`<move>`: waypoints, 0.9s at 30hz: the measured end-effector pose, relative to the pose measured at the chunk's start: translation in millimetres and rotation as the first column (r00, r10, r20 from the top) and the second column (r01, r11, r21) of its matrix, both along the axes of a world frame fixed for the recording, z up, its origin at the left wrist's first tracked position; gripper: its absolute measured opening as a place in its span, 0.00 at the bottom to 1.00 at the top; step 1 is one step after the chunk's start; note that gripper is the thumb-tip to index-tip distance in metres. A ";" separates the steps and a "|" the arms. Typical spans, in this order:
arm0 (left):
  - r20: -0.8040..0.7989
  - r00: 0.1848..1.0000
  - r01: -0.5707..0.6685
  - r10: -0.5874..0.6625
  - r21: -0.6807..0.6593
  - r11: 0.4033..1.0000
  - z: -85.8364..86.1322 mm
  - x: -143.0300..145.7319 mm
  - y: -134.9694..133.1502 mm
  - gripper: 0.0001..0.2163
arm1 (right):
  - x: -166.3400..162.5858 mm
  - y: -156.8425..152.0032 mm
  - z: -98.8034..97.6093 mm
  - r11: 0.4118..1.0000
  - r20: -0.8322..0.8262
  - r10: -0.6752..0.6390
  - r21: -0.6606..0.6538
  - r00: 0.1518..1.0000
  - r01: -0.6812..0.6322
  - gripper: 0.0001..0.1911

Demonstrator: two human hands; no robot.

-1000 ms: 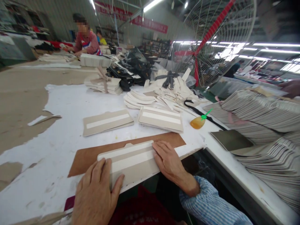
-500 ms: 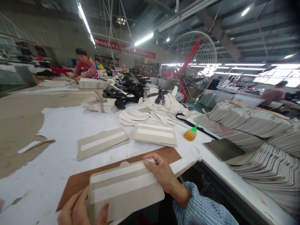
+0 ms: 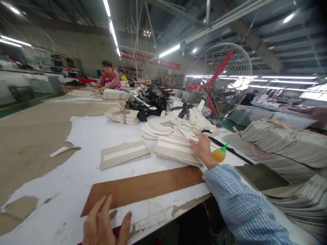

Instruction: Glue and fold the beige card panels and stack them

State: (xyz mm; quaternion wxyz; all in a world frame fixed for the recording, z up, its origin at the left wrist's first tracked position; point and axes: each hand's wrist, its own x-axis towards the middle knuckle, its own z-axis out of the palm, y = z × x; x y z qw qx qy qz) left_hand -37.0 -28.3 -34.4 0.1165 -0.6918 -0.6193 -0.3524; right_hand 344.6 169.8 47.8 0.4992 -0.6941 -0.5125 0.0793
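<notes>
left hand [image 3: 103,226] at the bottom edge, palm cut off. its fingers are spread wide and hold nothing, tips just short of the brown board [image 3: 145,187] on the white table [image 3: 84,136]. right hand [image 3: 204,149], arm outstretched, lies on the right end of the card stack [image 3: 173,149] — finger undersides hidden, so we cannot tell whether it grips. glue bottle [image 3: 219,155], amber fill, sits just beside the wrist. single card [image 3: 125,153] lies left of the stack. beyond — fan [image 3: 219,80] and a seated person [image 3: 109,79].
</notes>
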 end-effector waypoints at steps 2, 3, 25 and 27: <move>0.003 1.000 -0.005 0.005 -0.035 0.999 2.0 2.0 -3.5 0.34 | -29.1 -6.7 -6.7 0.989 0.203 0.082 0.103 0.976 -0.104 0.17; 0.004 1.000 -0.012 0.012 -0.053 0.999 3.4 3.5 -4.9 0.34 | -49.4 -11.6 -9.5 0.965 0.327 0.177 0.126 0.928 -0.228 0.16; -0.082 0.996 -0.043 0.043 -0.004 0.999 14.2 17.0 -8.1 0.28 | -229.0 22.4 -24.7 0.731 0.769 0.624 -0.512 0.137 -0.450 0.15; -0.079 0.996 -0.047 0.045 -0.018 0.999 14.8 17.5 -7.8 0.28 | -228.0 23.7 -14.0 0.773 0.794 0.576 -0.453 0.192 -0.445 0.15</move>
